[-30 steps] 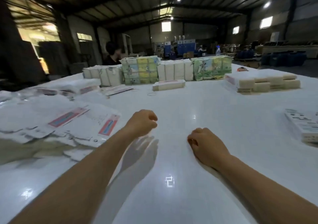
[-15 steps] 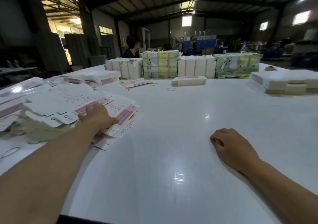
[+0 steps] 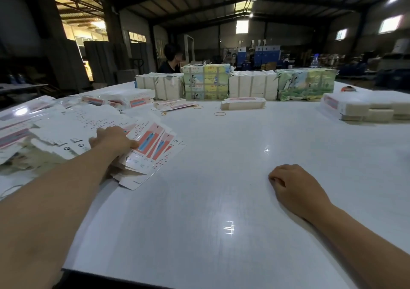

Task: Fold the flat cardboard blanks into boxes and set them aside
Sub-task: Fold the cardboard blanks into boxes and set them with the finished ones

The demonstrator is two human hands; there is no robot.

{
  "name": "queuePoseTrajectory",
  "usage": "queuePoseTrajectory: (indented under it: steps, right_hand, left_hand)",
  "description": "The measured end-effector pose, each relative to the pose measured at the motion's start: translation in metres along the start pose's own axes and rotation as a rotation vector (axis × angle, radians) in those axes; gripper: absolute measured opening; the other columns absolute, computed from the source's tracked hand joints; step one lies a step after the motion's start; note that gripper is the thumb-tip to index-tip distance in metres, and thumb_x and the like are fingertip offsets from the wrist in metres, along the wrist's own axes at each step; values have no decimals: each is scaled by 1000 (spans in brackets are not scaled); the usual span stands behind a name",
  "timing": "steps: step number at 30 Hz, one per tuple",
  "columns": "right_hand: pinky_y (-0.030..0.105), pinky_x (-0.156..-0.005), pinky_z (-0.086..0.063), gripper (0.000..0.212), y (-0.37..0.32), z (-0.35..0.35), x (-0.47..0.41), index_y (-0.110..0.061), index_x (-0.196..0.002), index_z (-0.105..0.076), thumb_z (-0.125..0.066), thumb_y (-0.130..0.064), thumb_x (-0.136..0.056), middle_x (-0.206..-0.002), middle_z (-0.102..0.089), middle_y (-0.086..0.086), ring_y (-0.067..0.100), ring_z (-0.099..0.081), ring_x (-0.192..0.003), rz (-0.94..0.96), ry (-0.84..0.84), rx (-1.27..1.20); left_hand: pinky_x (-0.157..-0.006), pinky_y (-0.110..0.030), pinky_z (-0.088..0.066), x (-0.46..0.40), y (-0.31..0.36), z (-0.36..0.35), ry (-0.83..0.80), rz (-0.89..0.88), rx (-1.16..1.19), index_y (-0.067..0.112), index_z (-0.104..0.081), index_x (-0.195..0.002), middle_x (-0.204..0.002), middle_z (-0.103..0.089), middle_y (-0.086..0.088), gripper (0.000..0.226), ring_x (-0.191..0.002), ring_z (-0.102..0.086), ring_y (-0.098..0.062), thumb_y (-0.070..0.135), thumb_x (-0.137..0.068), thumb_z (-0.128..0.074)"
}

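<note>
left hand (image 3: pixel 111 141) lies on the fanned pile of flat blanks (image 3: pixel 153 146) at the table's left side, its thumb stretched across the top blank's red-and-blue panel; whether the other fingers are curled under an edge or just pressing flat, i cannot tell. right hand (image 3: pixel 292 186) rests on the bare white table (image 3: pixel 210 200), well apart from the pile, fingers loosely curled and holding nothing.

these blanks look like thin printed card: light, fairly stiff across a panel but ready to bend at the score lines, and probably slick on the glossy face, so several may slide together. my judgement is that the best hold is a pinch at the free long edge or a corner of the topmost sheet, thumb on top and fingers beneath, lifting it clear of its neighbours instead of dragging it. too hard a squeeze away from a score could crease it. more loose blanks spread further left, and one made-up box (image 3: pixel 243 103) sits near the wrapped bundles (image 3: pixel 206 81) at the far side.

half a second earlier the left hand lay further back on the pile; now it has pushed forward onto the red panel. a second ago both hands were fists over bare table. the right hand has barely shifted.
</note>
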State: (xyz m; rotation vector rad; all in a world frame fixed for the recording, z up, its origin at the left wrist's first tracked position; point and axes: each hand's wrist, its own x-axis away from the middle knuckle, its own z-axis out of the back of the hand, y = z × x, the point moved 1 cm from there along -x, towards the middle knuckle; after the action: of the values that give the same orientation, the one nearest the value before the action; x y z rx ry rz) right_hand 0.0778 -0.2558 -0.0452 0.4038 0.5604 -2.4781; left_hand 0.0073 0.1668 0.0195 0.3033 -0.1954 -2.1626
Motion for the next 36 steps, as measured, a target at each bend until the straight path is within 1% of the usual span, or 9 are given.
queuePoseTrajectory:
  steps: [3, 10, 13, 16, 20, 24, 27, 31, 36]
  right_hand:
    - [29, -76, -40, 25, -1, 0, 0, -15, -94, -69, -44, -14, -95, -98, -62, -6, 16, -49, -95, -5, -10, 0]
    - [25, -83, -40, 24, 0, 1, -2, -9, -96, -69, -46, -11, -93, -101, -64, -3, 19, -55, -102, -66, -7, -145]
    - [31, -86, -50, 23, 11, 15, -5, -11, -99, -70, -47, -17, -96, -97, -67, -3, 16, -62, -88, -414, 201, -741]
    - [36, -61, -60, 40, 25, 33, -4, -13, -96, -68, -39, -40, -100, -76, -73, 8, 21, -71, -66, -753, 361, -1540]
    - [40, -63, -58, 72, 42, 43, 0, -20, -108, -68, -28, -76, -85, -91, -74, 13, 31, -72, -82, -697, 361, -1943]
    - [37, -57, -58, 37, 40, 49, -1, -8, -99, -62, -52, -43, -91, -64, -70, 9, 29, -73, -71, -740, 283, -1542]
    - [34, -55, -57, 19, 32, 48, -3, -5, -88, -57, -49, -19, -97, -61, -69, 8, 26, -72, -66, -731, 297, -1444]
    - [33, -56, -57, 21, 22, 44, -3, -3, -93, -58, -48, -20, -98, -71, -71, 10, 25, -72, -68, -638, 268, -1445]
    - [37, -63, -58, 26, 22, 53, 3, -5, -113, -56, -43, -21, -97, -85, -73, 14, 29, -72, -78, -436, 61, -1741]
  left_hand:
    - [-76, -36, -38, 16, 17, 13, 145, -113, -193, 13, -59, -102, -87, -53, -4, 52, -90, -49, -22, 58, -77, -66]
    - [-45, -22, -50, 95, 108, 35, -326, -448, 861, 28, -65, -99, -76, -73, 4, 23, -59, -69, -14, 13, -83, -70]
    - [-44, -23, -52, 147, 146, 23, -594, -626, 958, 42, -64, -96, -72, -72, 11, 33, -65, -71, -14, 12, -82, -69]
    - [-50, -23, -53, 184, 168, -2, -804, -747, 950, 45, -66, -95, -83, -73, 13, 33, -74, -71, -14, 14, -84, -67]
    - [-61, -27, -56, 209, 174, -31, -976, -798, 894, 44, -67, -99, -94, -73, 11, 28, -86, -71, -17, 23, -81, -67]
    - [-63, -28, -57, 197, 172, -44, -819, -768, 806, 35, -62, -118, -89, -73, 9, 32, -81, -71, -15, 20, -90, -62]
    - [-81, -35, -54, 197, 176, -45, -279, -934, 337, 30, -43, -141, -113, -61, 7, 51, -96, -61, -15, 46, -93, -51]
    - [-112, -55, -16, 227, 193, -52, 12, -1109, 109, 28, -9, -150, -150, -29, 5, 103, -133, -32, -22, 86, -67, -28]
    - [-98, -40, -41, 236, 203, -51, 172, -1147, 363, 19, -18, -148, -131, -44, -5, 99, -110, -44, -20, 65, -72, -62]
